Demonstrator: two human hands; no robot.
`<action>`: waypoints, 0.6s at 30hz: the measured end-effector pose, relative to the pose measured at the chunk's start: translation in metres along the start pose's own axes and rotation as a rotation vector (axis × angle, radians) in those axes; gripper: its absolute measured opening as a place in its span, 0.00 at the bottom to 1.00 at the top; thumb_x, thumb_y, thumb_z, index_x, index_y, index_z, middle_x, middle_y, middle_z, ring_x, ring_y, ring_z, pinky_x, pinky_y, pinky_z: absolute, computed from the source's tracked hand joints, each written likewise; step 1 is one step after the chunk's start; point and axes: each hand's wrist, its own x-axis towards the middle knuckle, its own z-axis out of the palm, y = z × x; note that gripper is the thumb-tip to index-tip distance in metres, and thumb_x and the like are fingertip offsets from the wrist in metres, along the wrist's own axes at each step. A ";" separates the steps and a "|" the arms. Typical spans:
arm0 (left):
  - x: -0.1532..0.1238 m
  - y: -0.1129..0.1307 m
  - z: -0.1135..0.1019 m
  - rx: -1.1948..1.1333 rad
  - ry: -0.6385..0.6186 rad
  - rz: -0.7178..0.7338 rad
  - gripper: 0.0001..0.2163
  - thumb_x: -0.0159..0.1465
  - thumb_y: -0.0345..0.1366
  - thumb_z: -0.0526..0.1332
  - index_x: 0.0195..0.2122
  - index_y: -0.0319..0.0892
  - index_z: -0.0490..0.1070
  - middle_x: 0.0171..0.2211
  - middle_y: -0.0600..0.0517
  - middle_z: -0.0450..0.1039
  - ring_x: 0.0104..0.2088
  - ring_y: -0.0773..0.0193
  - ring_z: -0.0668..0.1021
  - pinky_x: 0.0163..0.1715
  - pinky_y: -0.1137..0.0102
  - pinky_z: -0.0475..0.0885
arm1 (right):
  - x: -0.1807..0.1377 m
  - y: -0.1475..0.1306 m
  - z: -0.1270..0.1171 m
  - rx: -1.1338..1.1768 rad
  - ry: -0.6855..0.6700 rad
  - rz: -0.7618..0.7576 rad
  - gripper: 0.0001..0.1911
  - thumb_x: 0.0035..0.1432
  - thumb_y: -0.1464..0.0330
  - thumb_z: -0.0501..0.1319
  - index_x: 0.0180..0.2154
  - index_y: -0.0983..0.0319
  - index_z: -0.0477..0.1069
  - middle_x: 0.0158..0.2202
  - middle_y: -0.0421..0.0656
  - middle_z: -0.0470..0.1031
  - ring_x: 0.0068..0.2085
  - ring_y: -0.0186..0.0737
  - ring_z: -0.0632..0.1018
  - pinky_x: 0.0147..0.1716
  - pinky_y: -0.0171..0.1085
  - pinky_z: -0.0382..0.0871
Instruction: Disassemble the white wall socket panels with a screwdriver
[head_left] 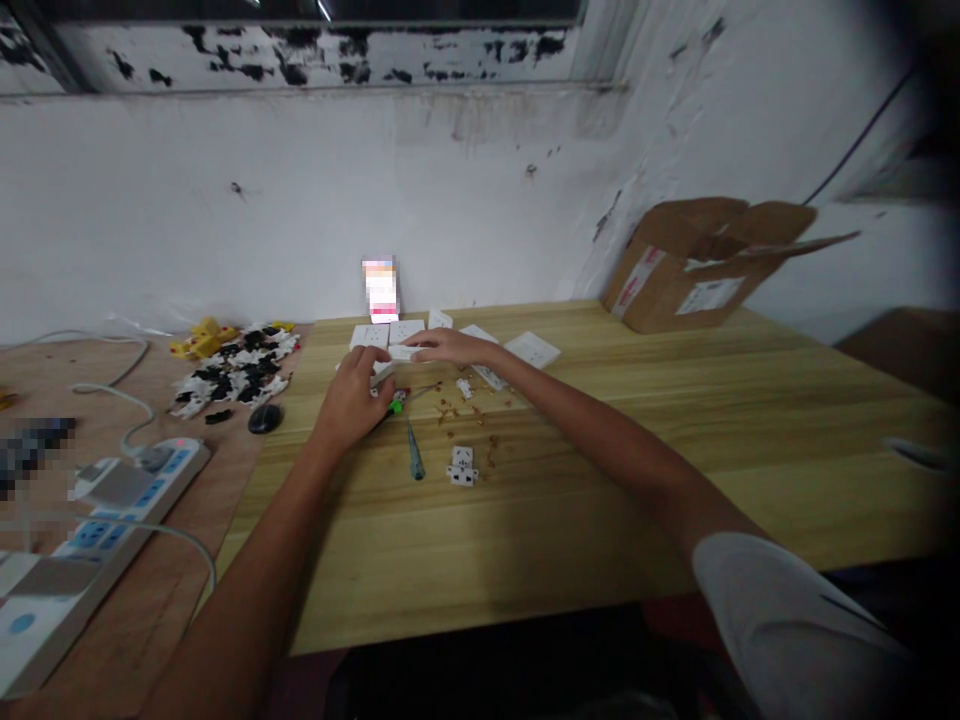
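Note:
At the far part of the wooden table, my left hand [355, 396] curls around the edge of a white socket plate [383, 371], thumb and fingers on either side of it. Beside it, my right hand [448, 346] reaches across with bent fingers gripping another white socket plate [403, 353]. More white plates [532, 349] lie around both hands. Nearer to me are a screwdriver [415, 456], a white socket insert [463, 467], a smaller white piece [464, 387] and scattered brass-coloured parts [448, 411]. A green-and-dark tool [396, 406] lies partly hidden beside my left hand.
A lit phone [381, 290] leans on the wall. To the left are a heap of black and white parts [240, 370], a yellow object [204, 338], a black mouse [265, 418] and a power strip [124, 535] with cables. An open cardboard box [675, 270] stands at the back right.

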 end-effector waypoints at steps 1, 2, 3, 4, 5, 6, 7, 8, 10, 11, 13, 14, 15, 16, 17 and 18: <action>0.000 0.000 0.000 -0.004 0.016 0.006 0.13 0.66 0.36 0.61 0.51 0.43 0.67 0.49 0.45 0.72 0.42 0.56 0.76 0.43 0.61 0.74 | 0.001 -0.001 0.000 0.018 -0.004 -0.003 0.23 0.63 0.61 0.64 0.59 0.57 0.77 0.62 0.45 0.76 0.61 0.49 0.75 0.63 0.45 0.67; -0.001 0.000 0.001 -0.008 0.026 0.011 0.14 0.66 0.36 0.61 0.52 0.43 0.66 0.50 0.45 0.71 0.42 0.56 0.76 0.43 0.61 0.74 | 0.001 -0.001 0.000 0.030 -0.013 -0.010 0.23 0.64 0.62 0.64 0.59 0.57 0.77 0.62 0.45 0.76 0.62 0.49 0.75 0.64 0.46 0.67; -0.001 -0.001 0.001 -0.011 0.031 0.011 0.15 0.66 0.36 0.61 0.53 0.43 0.65 0.50 0.44 0.71 0.42 0.56 0.76 0.43 0.61 0.74 | 0.001 -0.002 0.001 0.039 -0.030 -0.022 0.22 0.64 0.63 0.64 0.59 0.57 0.77 0.61 0.44 0.76 0.61 0.49 0.75 0.64 0.46 0.66; -0.001 -0.002 0.001 -0.014 0.031 0.008 0.15 0.66 0.36 0.61 0.54 0.43 0.64 0.50 0.44 0.70 0.42 0.57 0.76 0.43 0.61 0.74 | 0.001 -0.003 0.001 0.046 -0.051 -0.038 0.22 0.64 0.64 0.64 0.59 0.57 0.77 0.61 0.44 0.76 0.61 0.48 0.75 0.64 0.46 0.66; -0.002 -0.004 0.001 -0.017 0.025 0.004 0.16 0.66 0.36 0.62 0.54 0.44 0.64 0.50 0.45 0.70 0.42 0.57 0.76 0.43 0.61 0.74 | 0.000 -0.004 0.002 0.052 -0.072 -0.056 0.22 0.64 0.64 0.64 0.59 0.57 0.76 0.62 0.44 0.76 0.61 0.47 0.75 0.64 0.45 0.66; -0.002 -0.005 0.002 -0.019 0.015 0.000 0.16 0.66 0.35 0.62 0.54 0.44 0.64 0.50 0.45 0.70 0.41 0.57 0.76 0.42 0.62 0.75 | 0.000 -0.006 0.003 0.057 -0.092 -0.074 0.22 0.64 0.64 0.64 0.58 0.57 0.77 0.62 0.44 0.76 0.61 0.47 0.75 0.64 0.45 0.66; -0.002 -0.006 0.002 -0.021 0.005 -0.005 0.16 0.66 0.35 0.62 0.54 0.44 0.64 0.50 0.45 0.70 0.40 0.58 0.76 0.41 0.62 0.75 | -0.001 -0.009 0.004 0.063 -0.107 -0.089 0.21 0.64 0.64 0.64 0.58 0.57 0.77 0.61 0.44 0.76 0.61 0.47 0.75 0.64 0.45 0.66; -0.002 -0.008 0.002 -0.019 -0.004 -0.011 0.16 0.66 0.34 0.62 0.54 0.44 0.64 0.50 0.46 0.71 0.40 0.58 0.76 0.41 0.63 0.75 | -0.001 -0.012 0.005 0.071 -0.117 -0.101 0.21 0.64 0.64 0.65 0.58 0.58 0.77 0.61 0.45 0.76 0.61 0.46 0.75 0.64 0.45 0.66; -0.002 -0.009 0.002 -0.008 -0.018 -0.024 0.15 0.65 0.32 0.62 0.53 0.45 0.66 0.49 0.47 0.71 0.38 0.60 0.77 0.39 0.64 0.75 | -0.002 -0.018 0.007 0.083 -0.118 -0.117 0.21 0.63 0.65 0.66 0.58 0.59 0.76 0.60 0.46 0.77 0.60 0.47 0.76 0.63 0.46 0.67; -0.002 -0.009 0.002 -0.001 -0.022 -0.032 0.15 0.65 0.31 0.61 0.53 0.45 0.67 0.48 0.47 0.71 0.37 0.61 0.77 0.38 0.65 0.75 | -0.003 -0.020 0.008 0.085 -0.113 -0.122 0.21 0.63 0.65 0.66 0.58 0.59 0.76 0.60 0.47 0.77 0.60 0.47 0.76 0.63 0.47 0.67; -0.001 -0.010 0.002 0.008 -0.025 -0.043 0.13 0.65 0.30 0.61 0.51 0.44 0.69 0.48 0.47 0.71 0.36 0.62 0.77 0.37 0.66 0.75 | -0.003 -0.022 0.010 0.086 -0.104 -0.135 0.22 0.63 0.64 0.66 0.58 0.59 0.76 0.59 0.48 0.78 0.59 0.48 0.76 0.62 0.47 0.67; -0.001 -0.010 0.002 0.009 -0.023 -0.046 0.13 0.65 0.30 0.61 0.50 0.44 0.70 0.47 0.47 0.71 0.36 0.62 0.77 0.36 0.66 0.75 | -0.003 -0.021 0.010 0.087 -0.104 -0.146 0.22 0.63 0.64 0.66 0.58 0.59 0.76 0.59 0.48 0.77 0.59 0.48 0.76 0.62 0.47 0.67; -0.001 -0.010 0.002 0.007 -0.022 -0.049 0.12 0.65 0.30 0.61 0.50 0.44 0.71 0.47 0.47 0.72 0.36 0.62 0.78 0.36 0.66 0.76 | -0.003 -0.020 0.011 0.087 -0.107 -0.159 0.22 0.64 0.63 0.66 0.59 0.59 0.76 0.60 0.48 0.77 0.59 0.48 0.76 0.62 0.48 0.67; -0.001 -0.010 0.002 0.004 -0.020 -0.050 0.12 0.65 0.30 0.61 0.50 0.44 0.71 0.47 0.47 0.72 0.36 0.62 0.78 0.36 0.67 0.76 | -0.003 -0.019 0.011 0.088 -0.108 -0.172 0.23 0.64 0.63 0.66 0.59 0.59 0.75 0.60 0.48 0.77 0.60 0.49 0.76 0.63 0.48 0.66; -0.001 -0.011 0.002 0.001 -0.019 -0.049 0.12 0.65 0.30 0.61 0.50 0.44 0.71 0.47 0.47 0.72 0.36 0.62 0.78 0.36 0.67 0.76 | -0.003 -0.018 0.010 0.091 -0.111 -0.184 0.24 0.64 0.62 0.66 0.60 0.59 0.75 0.61 0.48 0.76 0.60 0.49 0.76 0.63 0.48 0.66; -0.001 -0.011 0.002 -0.002 -0.017 -0.047 0.12 0.65 0.30 0.61 0.50 0.44 0.71 0.46 0.47 0.72 0.36 0.62 0.78 0.35 0.67 0.76 | -0.003 -0.017 0.010 0.094 -0.117 -0.195 0.24 0.64 0.62 0.66 0.60 0.59 0.74 0.61 0.48 0.76 0.60 0.49 0.76 0.64 0.48 0.65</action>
